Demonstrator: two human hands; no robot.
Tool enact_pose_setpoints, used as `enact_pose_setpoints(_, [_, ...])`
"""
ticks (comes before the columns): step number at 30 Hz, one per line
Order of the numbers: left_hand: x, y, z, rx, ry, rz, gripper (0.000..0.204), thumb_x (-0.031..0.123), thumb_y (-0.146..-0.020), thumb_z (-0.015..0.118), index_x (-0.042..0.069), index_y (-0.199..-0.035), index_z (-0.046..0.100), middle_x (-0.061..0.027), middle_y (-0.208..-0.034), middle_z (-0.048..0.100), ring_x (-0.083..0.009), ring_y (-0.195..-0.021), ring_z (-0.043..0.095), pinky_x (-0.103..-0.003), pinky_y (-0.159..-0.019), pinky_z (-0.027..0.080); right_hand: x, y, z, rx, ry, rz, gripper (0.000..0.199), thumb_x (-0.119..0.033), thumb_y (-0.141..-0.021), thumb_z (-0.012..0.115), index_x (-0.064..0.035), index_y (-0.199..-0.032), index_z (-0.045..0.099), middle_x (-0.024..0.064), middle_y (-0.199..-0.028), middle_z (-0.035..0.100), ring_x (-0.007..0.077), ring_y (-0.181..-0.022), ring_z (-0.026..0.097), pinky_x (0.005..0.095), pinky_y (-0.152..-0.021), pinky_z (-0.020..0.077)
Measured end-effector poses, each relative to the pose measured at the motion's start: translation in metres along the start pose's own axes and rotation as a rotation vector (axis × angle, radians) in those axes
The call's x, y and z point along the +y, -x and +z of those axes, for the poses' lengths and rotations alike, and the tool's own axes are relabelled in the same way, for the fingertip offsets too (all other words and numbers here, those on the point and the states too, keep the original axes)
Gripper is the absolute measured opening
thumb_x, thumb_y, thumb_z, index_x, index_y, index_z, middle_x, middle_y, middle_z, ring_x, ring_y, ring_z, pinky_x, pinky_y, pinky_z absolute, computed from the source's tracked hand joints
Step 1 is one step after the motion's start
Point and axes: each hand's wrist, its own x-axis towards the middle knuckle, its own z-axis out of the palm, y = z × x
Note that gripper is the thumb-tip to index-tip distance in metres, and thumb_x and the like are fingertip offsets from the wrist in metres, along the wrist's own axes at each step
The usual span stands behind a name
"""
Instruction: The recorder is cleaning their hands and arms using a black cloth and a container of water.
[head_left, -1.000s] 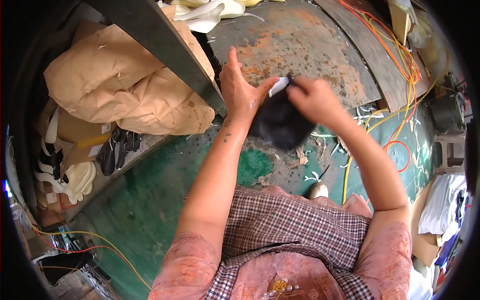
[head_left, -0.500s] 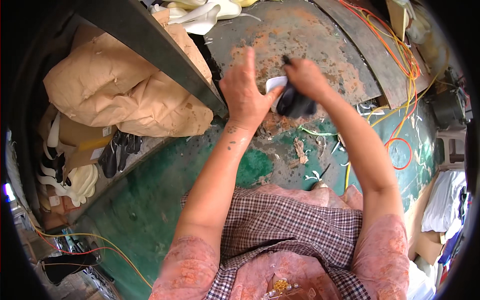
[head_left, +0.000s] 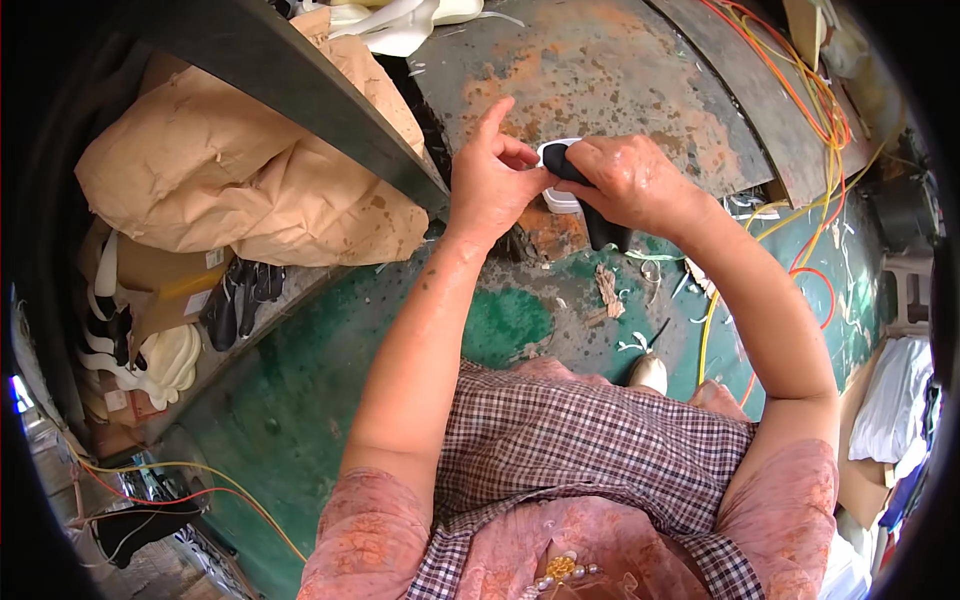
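Over the near edge of the stained metal tabletop [head_left: 590, 70], my right hand [head_left: 637, 182] is closed around a soft black shoe upper [head_left: 607, 231]. A white shoe sole [head_left: 562, 203] sits against the upper's left side, partly covered by it. My left hand [head_left: 487, 187] pinches the rim of this shoe with its thumb and bent fingers, while the index finger points up and away. Where the fingertips of both hands meet, the joint between black and white is hidden.
Crumpled brown paper [head_left: 230, 170] lies at left behind a dark metal bar [head_left: 310, 90]. White soles [head_left: 165, 365] and black uppers [head_left: 235, 300] are stacked below it. Orange and yellow cords [head_left: 830, 120] run down the right side. Scraps [head_left: 608, 290] litter the green floor [head_left: 330, 400].
My right hand has turned and come down to the right, now wrapped over the black upper. The white sole shows more below the fingers. My left hand stays close, index finger still raised.
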Motion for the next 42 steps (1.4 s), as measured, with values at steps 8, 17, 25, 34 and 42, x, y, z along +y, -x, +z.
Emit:
enact_pose_setpoints(8, [-0.003,0.001,0.009,-0.164,0.746,-0.206,0.066,0.007,-0.081,0.072,-0.003,-0.136,0.037,-0.0051,-0.078,0.066,-0.0093,-0.069,0.060,-0.024,-0.066,0.048,0.003,0.005,0.007,0.147,-0.198,0.048,0.027,-0.024,-0.082,0.067,-0.0032,-0.074,0.053,0.0142,-0.065,0.058,0.0363,-0.062,0.058,0.0432,-0.054,0.0461])
enact_pose_setpoints(17, [0.014,-0.001,0.010,-0.097,0.671,-0.221,0.062,0.024,-0.081,0.075,0.001,-0.130,0.045,0.0016,-0.070,0.060,-0.0077,-0.065,0.055,-0.023,-0.066,0.045,-0.023,0.002,0.027,0.026,-0.273,-0.021,0.027,-0.019,-0.079,0.069,-0.0037,-0.067,0.050,0.0159,-0.061,0.053,0.0366,-0.056,0.056,0.0432,-0.053,0.0464])
enact_pose_setpoints(25, [0.002,-0.004,-0.007,0.314,-0.499,0.416,0.080,0.023,-0.067,0.081,0.003,-0.132,0.039,-0.0032,-0.059,0.053,-0.0207,-0.052,0.055,-0.033,-0.055,0.046,-0.008,-0.016,-0.013,0.172,-0.267,0.298,0.020,-0.023,-0.084,0.061,-0.0029,-0.084,0.060,0.0164,-0.075,0.061,0.0341,-0.070,0.061,0.0413,-0.063,0.0490])
enact_pose_setpoints(34, [0.001,-0.002,-0.003,0.351,-0.371,0.121,0.082,0.022,-0.070,0.075,0.005,-0.138,0.032,-0.0021,-0.068,0.053,-0.0223,-0.063,0.055,-0.039,-0.071,0.036,-0.041,-0.025,0.035,0.262,-0.413,0.189,0.011,-0.010,-0.074,0.059,-0.0022,-0.081,0.056,0.0183,-0.075,0.060,0.0376,-0.071,0.061,0.0445,-0.063,0.0490])
enact_pose_setpoints(42, [-0.017,-0.001,-0.009,0.438,-0.277,0.203,0.098,0.033,-0.067,0.083,0.003,-0.141,0.026,-0.0090,-0.094,0.057,-0.0188,-0.083,0.053,-0.033,-0.076,0.046,0.020,-0.016,0.066,-0.104,0.027,0.439,0.020,-0.017,-0.079,0.059,-0.0058,-0.095,0.060,0.0187,-0.089,0.066,0.0359,-0.088,0.062,0.0424,-0.074,0.0514])
